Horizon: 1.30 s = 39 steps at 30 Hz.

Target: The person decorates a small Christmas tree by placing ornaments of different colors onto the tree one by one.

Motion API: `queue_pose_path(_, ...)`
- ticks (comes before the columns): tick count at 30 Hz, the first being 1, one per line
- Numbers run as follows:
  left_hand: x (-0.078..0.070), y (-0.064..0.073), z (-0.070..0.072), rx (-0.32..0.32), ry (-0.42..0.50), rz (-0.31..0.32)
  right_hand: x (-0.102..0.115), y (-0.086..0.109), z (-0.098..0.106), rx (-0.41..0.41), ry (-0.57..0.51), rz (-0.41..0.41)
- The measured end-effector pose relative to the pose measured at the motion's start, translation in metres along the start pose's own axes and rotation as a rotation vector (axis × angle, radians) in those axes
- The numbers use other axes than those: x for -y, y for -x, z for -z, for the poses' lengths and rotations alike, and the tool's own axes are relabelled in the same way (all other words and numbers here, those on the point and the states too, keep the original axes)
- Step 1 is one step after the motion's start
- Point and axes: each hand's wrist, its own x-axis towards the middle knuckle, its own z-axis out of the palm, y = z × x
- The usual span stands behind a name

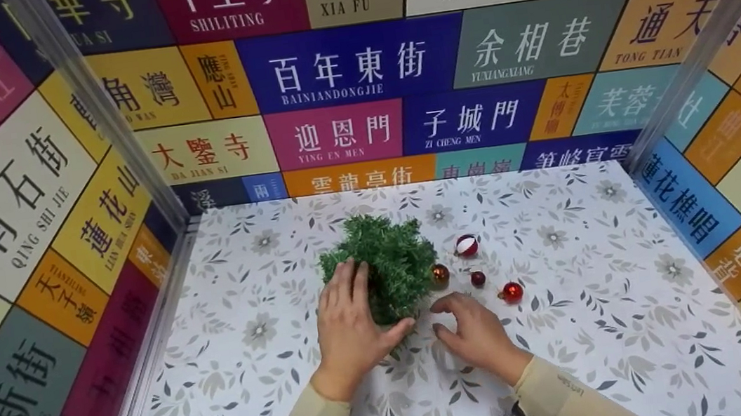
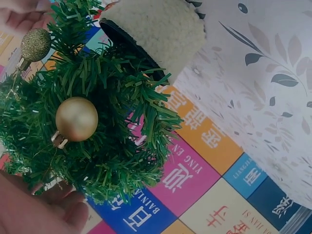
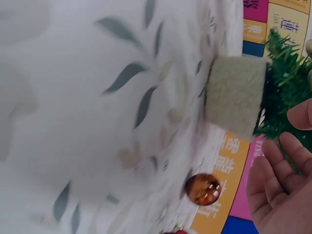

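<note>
A small green Christmas tree stands on the table, in a pale, fuzzy-covered pot. My left hand touches its left side, fingers laid along the branches and thumb spread toward the front. In the left wrist view, a matte gold ball and a glittery gold ball hang among the green needles. Just right of the tree, my right hand has loosely bent fingers and holds nothing. Close beyond it lies an amber ball, near the branches.
Right of the tree lie a red-and-white ball, a small dark red ball and a shiny red ball. A leaf-patterned cover spreads over the table. Colourful panels with lettering enclose the back and sides.
</note>
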Motion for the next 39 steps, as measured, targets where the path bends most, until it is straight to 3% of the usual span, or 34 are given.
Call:
queue_pose_path(15,-0.002,-0.001,0.002,0.069,-0.124,0.032,-0.042,0.016,0.014,0.042,0.037,-0.1)
queue_pose_path(20,-0.004,-0.003,0.005,0.1,-0.141,0.052,-0.062,0.019,0.027,0.001,0.074,-0.155)
queue_pose_path(28,-0.004,-0.003,0.005,0.118,-0.17,0.055,-0.107,0.022,0.044,-0.13,0.172,-0.244)
queue_pose_path(33,-0.005,-0.003,0.006,0.106,-0.173,0.051,-0.122,0.027,0.046,-0.086,0.173,-0.31)
queue_pose_path(39,-0.006,-0.004,0.007,0.114,-0.206,0.034,-0.134,0.028,0.045,-0.01,0.175,-0.332)
